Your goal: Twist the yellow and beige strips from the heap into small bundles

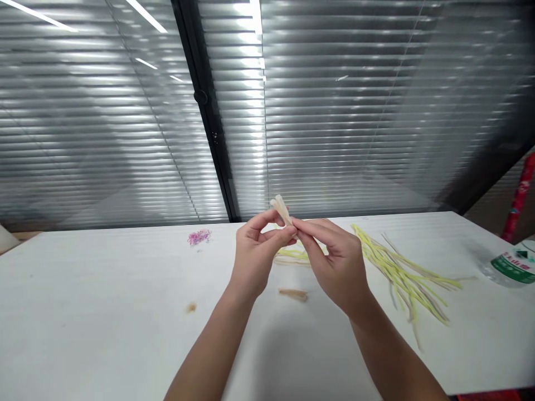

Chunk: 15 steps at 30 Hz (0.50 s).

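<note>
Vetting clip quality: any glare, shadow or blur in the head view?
Head view: bright glare bands run down the blinds; head view: a soft shadow falls low on the white table; head view: the pale bundle and yellow strips look slightly soft, fine detail lost.

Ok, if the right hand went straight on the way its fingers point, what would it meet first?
Most likely the pale strip bundle at the fingers of the right hand, with the left hand close behind; depth there is unclear.
</note>
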{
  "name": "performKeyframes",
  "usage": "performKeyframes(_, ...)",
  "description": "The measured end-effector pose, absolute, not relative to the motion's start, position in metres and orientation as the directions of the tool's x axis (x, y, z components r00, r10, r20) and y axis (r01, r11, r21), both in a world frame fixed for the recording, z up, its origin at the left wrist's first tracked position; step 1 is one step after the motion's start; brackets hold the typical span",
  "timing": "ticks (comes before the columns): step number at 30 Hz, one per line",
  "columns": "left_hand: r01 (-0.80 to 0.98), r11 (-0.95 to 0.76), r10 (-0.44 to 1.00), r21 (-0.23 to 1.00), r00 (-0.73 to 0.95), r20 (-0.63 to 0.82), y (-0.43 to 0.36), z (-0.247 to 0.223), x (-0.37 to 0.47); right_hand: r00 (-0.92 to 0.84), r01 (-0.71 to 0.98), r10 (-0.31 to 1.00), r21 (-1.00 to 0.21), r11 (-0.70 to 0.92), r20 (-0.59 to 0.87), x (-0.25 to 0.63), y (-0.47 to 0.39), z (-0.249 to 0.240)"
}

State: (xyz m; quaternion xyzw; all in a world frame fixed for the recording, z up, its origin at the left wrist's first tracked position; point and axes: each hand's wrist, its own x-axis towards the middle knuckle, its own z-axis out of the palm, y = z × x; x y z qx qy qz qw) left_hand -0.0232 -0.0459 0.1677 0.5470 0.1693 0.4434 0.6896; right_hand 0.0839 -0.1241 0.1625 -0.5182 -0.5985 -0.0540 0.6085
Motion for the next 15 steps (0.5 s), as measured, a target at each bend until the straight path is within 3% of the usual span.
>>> performKeyframes(3, -0.429, 0.038, 0.781, 0.903, 0.576, 0.240, -0.0436, 0.1668, -0.0245, 0.216, 0.739, 0.554, -0.506, 0.445, 0.804, 0.0834, -0.1238, 0.1641)
performKeyframes(9, -0.493, 0.161, 0.797, 0.855, 0.576, 0.182, -0.0418, 0.1669, -0.0224, 0.270, 0.769, 0.563, -0.527, 0.363, 0.781, 0.0832, -0.1221, 0.1609)
performKeyframes(15, -0.494, 0.176, 0.797, 0.851, 0.579, 0.171, -0.0428, 0.1651, -0.0189, 0.251, 0.797, 0.564, -0.498, 0.341, 0.787, 0.0856, -0.1210, 0.1615)
